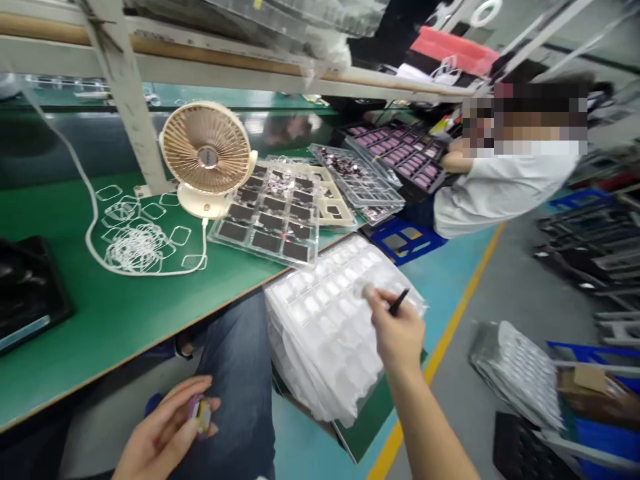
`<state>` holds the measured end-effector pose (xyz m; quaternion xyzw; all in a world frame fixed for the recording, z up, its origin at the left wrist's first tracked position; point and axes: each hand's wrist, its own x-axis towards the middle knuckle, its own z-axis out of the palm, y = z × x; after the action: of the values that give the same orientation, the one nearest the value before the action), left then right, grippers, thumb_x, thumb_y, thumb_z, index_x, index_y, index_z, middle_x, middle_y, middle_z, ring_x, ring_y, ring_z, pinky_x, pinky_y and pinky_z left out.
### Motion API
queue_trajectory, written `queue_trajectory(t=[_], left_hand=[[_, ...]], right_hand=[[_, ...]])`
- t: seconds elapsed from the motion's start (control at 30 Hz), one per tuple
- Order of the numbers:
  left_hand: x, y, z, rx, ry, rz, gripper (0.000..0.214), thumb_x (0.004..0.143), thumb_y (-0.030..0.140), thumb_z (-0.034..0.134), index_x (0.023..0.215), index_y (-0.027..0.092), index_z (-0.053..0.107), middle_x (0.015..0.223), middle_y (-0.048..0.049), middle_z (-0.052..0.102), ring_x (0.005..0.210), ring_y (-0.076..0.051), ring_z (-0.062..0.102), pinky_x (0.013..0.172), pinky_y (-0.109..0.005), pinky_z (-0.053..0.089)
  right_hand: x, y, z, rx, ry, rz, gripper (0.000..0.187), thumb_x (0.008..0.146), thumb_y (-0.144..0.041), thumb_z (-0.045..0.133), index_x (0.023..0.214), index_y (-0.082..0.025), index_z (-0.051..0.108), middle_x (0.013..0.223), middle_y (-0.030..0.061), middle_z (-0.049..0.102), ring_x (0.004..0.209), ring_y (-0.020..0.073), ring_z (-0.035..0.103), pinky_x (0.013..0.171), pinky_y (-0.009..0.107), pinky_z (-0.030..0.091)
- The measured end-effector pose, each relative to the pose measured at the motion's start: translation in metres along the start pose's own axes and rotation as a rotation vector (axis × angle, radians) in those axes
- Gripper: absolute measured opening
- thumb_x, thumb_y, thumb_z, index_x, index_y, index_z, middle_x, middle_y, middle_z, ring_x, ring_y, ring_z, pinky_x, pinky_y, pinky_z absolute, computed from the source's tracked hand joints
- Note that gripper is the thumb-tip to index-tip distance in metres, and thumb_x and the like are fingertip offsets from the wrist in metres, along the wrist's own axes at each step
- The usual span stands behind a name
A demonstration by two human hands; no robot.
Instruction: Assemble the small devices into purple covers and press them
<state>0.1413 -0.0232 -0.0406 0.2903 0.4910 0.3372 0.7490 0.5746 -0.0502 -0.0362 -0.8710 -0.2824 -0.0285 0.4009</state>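
Note:
Low in front of my lap, my left hand (163,430) is closed round a small purple and yellow part (201,416). My fingers cover much of it, so its exact kind is hidden. My right hand (400,333) is over a stack of white blister trays (320,327). A thin black pen-like tool (399,303) sticks out of its grip. At the thumb and forefinger is a small pale piece (367,291), blurred; whether it is pinched or lies in the tray below, I cannot tell.
On the green bench (65,207) stand a cream fan (207,157), a pile of white frame-shaped rings (135,247) and a clear tray of dark pieces (273,220). A black device (30,287) sits far left. A co-worker (505,180) is near pink-filled trays (400,150).

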Motion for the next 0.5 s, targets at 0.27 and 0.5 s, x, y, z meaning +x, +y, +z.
queue_trajectory(t=[0.27,0.5], left_hand=[[0.0,0.022,0.006,-0.107,-0.28,0.038,0.034,0.086,0.039,0.088,0.116,0.021,0.085,0.151,-0.0187,0.061,0.106,-0.031,0.073,0.085,-0.043,0.066],[-0.024,0.031,-0.047,-0.27,-0.289,0.139,0.031,0.09,0.037,0.085,0.117,0.022,0.085,0.142,-0.0175,0.065,0.102,-0.03,0.073,0.079,-0.04,0.065]], right_hand=[[-0.222,-0.123,0.049,0.69,-0.887,0.077,0.035,0.092,-0.055,0.083,0.093,-0.02,0.081,0.088,0.0074,0.078,0.078,0.0224,0.072,0.07,0.031,0.06],[-0.235,-0.148,0.073,0.871,-1.473,0.496,0.054,0.082,-0.065,0.09,0.089,-0.017,0.069,0.058,-0.004,0.056,0.043,0.003,0.023,0.042,0.017,0.018]])
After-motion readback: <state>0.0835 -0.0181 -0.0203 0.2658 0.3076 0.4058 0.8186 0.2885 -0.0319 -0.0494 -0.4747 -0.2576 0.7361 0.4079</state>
